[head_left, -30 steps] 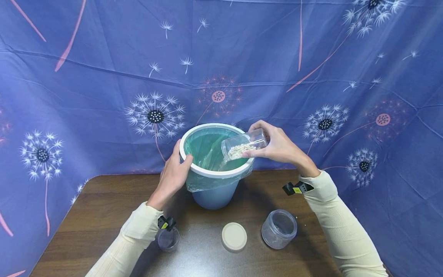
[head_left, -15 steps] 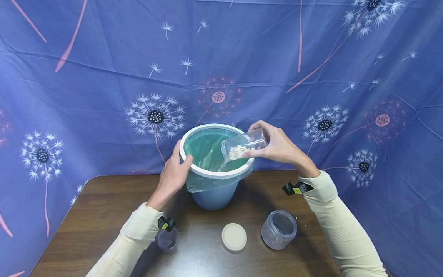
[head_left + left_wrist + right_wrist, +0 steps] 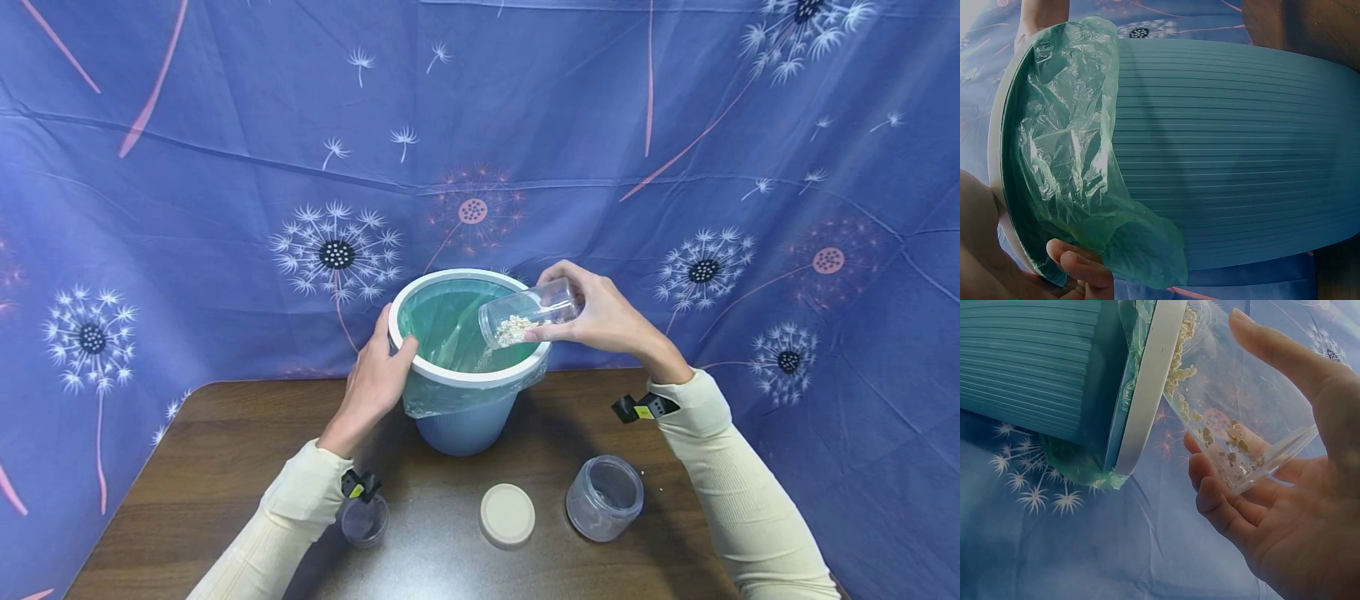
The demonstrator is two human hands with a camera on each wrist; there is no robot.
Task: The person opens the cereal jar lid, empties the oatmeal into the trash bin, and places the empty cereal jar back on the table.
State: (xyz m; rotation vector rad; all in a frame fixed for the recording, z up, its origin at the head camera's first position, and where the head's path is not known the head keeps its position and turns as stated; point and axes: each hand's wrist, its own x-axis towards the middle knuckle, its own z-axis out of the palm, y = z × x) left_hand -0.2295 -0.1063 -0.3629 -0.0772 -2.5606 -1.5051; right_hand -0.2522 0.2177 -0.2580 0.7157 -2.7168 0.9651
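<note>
My right hand [image 3: 596, 312] grips a clear plastic cup [image 3: 551, 300], tipped with its mouth over the opening of a blue trash can [image 3: 461, 429]. Pale flakes that look like oats [image 3: 513, 329] lie near the cup's mouth; more cling along its lower wall in the right wrist view. The can has a white rim ring [image 3: 442, 373] and a green plastic bag [image 3: 1072, 137] folded out over its edge. With my left hand [image 3: 378, 367] I hold the can's left rim, thumb on top and fingers curled beneath, as the left wrist view shows.
On the brown wooden table [image 3: 247, 450] stand a clear jar [image 3: 604, 500] at the right and a cream round lid [image 3: 507, 515] in the middle. Another small clear container [image 3: 366, 521] sits beside my left wrist. A few crumbs lie near the jar. Blue patterned cloth [image 3: 570, 125] hangs behind.
The heap of flakes in the tipped cup has shrunk as some fell into the can. Both hands have stayed almost in place.
</note>
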